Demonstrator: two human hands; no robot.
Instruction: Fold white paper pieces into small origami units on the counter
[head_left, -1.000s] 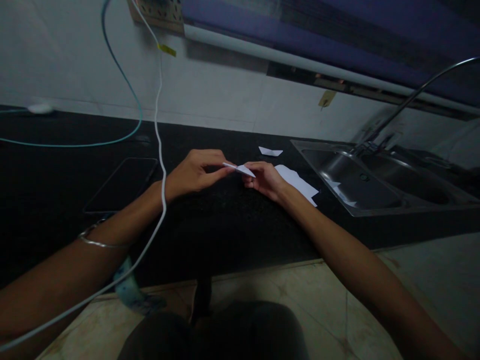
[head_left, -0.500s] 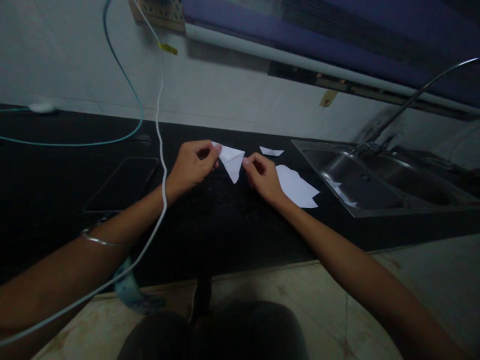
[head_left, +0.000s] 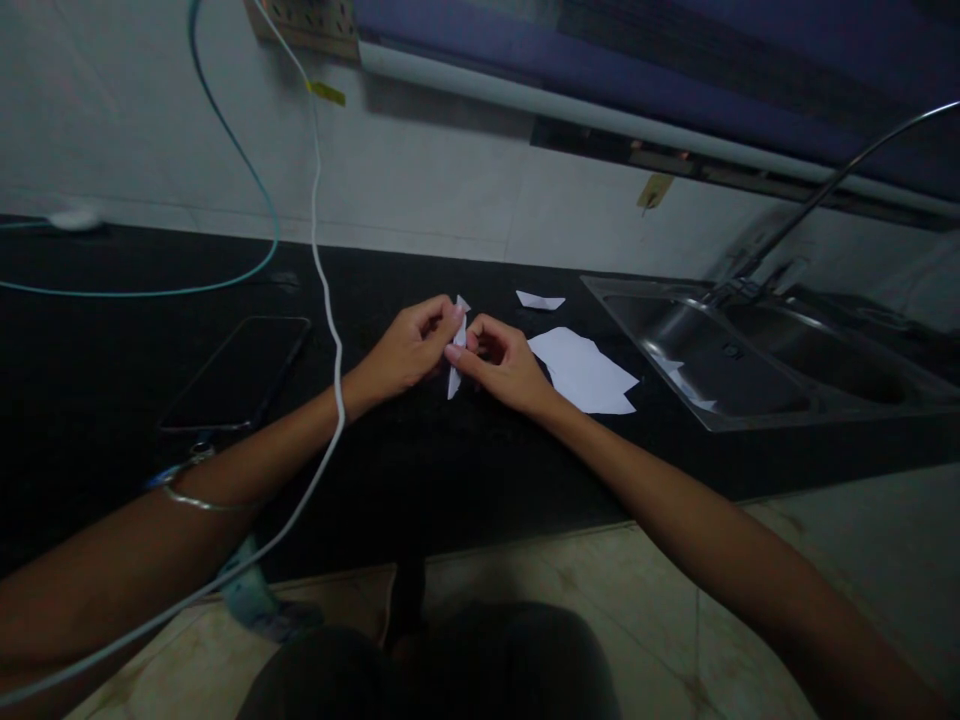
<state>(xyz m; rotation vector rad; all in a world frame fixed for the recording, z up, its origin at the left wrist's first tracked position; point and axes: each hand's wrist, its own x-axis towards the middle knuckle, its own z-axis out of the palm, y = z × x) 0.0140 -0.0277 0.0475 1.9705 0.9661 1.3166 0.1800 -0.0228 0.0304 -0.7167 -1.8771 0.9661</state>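
Note:
A small folded white paper (head_left: 454, 382) stands narrow and almost edge-on between my two hands, above the black counter. My left hand (head_left: 420, 342) pinches its upper part between thumb and fingers. From the other side my right hand (head_left: 504, 362) grips its middle, thumb toward me and fingers partly hidden behind. Both hands are closed on the paper and nearly touch each other. Just right of my right hand lie flat white paper pieces (head_left: 589, 372) with jagged edges. Farther back rests a small folded paper piece (head_left: 540, 300).
A steel sink (head_left: 720, 360) with a curved tap (head_left: 840, 175) is on the right. A dark phone (head_left: 236, 375) lies at left on the counter (head_left: 390, 500). A white cable (head_left: 330, 330) hangs across my left forearm; a teal cable (head_left: 247, 270) loops behind.
The folded paper has turned from a spread triangular shape to a narrow upright one. My right hand has moved left and closed on it; my left hand has shifted slightly right.

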